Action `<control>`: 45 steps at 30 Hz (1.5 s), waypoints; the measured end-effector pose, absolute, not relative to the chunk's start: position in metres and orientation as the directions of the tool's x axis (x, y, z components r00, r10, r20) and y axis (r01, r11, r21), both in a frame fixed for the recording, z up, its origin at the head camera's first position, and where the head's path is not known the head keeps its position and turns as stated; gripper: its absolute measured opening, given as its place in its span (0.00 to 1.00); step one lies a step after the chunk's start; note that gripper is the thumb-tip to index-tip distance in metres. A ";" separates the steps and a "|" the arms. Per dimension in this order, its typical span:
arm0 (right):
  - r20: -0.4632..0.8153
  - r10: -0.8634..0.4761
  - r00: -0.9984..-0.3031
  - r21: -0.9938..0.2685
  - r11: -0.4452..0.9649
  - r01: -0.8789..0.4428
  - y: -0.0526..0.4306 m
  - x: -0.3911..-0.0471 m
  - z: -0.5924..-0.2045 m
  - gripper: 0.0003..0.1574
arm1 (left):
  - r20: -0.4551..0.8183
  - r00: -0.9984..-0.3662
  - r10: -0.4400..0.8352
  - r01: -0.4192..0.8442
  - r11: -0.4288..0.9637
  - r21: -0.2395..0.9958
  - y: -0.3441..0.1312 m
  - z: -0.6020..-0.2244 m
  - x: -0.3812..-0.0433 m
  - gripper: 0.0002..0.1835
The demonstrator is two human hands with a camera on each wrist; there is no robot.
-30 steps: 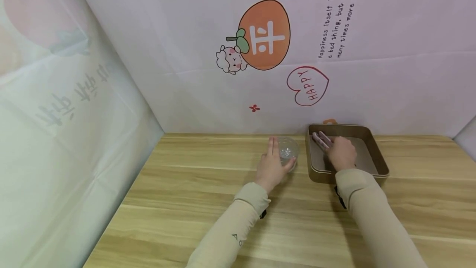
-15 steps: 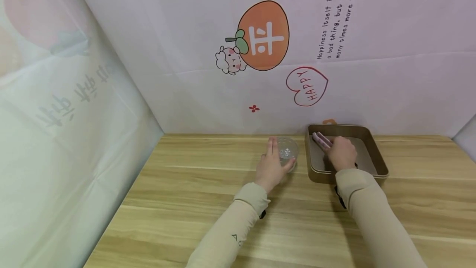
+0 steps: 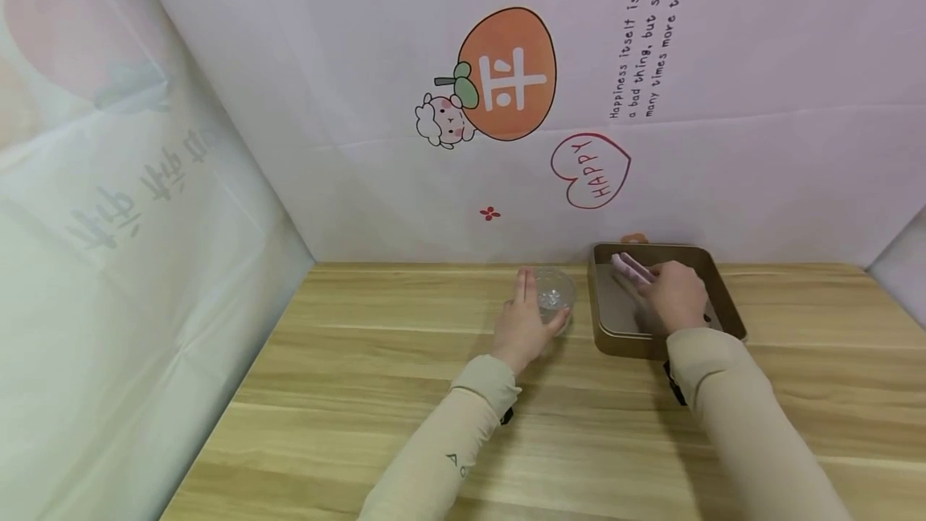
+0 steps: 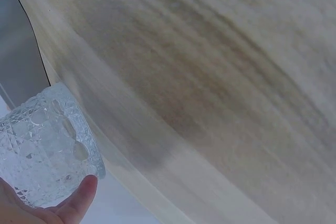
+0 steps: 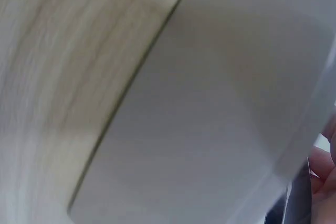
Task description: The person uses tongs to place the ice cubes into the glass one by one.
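Observation:
My left hand point(image 3: 522, 328) holds the side of a clear cut-glass bowl point(image 3: 557, 281), its thumb on the near side and its fingers along the left. The left wrist view shows the bowl's patterned wall point(image 4: 42, 145) and a fingertip against it. Over a square brown-gold tin point(image 3: 615, 342), my right hand point(image 3: 678, 296) grips pink-and-white tongs point(image 3: 635, 268). Their two arms point to the tin's back left corner and lie close together. The palm hides their middle. Near the right wrist view's edge, a dark shiny strip point(image 5: 299, 198) shows beside my fingers.
Both things stand on a wood-grain table point(image 3: 347, 376), the tin just right of the bowl. A white printed sheet point(image 3: 362, 143) rises right behind them. Another pale sheet point(image 3: 181, 304) hangs along the left side.
The tongs' arms have come closer together. My right hand has risen slightly and shifted right with the tongs. The left hand stays at the bowl; the head view has shifted a little.

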State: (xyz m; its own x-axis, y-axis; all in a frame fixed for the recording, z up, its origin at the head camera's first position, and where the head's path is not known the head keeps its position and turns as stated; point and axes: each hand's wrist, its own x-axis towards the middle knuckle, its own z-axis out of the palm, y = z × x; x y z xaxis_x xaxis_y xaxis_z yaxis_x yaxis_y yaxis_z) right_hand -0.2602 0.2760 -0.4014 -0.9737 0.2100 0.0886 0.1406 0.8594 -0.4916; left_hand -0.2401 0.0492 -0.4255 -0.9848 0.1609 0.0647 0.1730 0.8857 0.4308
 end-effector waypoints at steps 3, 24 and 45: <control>0.099 0.190 -0.977 -0.488 0.865 0.118 0.279 -0.257 -0.398 0.27 | 0.055 -0.985 0.162 0.169 0.890 0.422 0.049 -0.424 -0.240 0.49; 0.219 0.039 -0.975 -0.431 0.900 -0.060 0.271 -0.231 -0.368 0.20 | 0.034 -0.986 0.161 0.161 0.900 0.404 0.049 -0.424 -0.239 0.48; 0.271 -0.152 -0.950 -0.423 0.868 -0.260 0.238 -0.212 -0.359 0.17 | 0.035 -0.987 0.157 0.157 0.898 0.410 0.048 -0.425 -0.240 0.49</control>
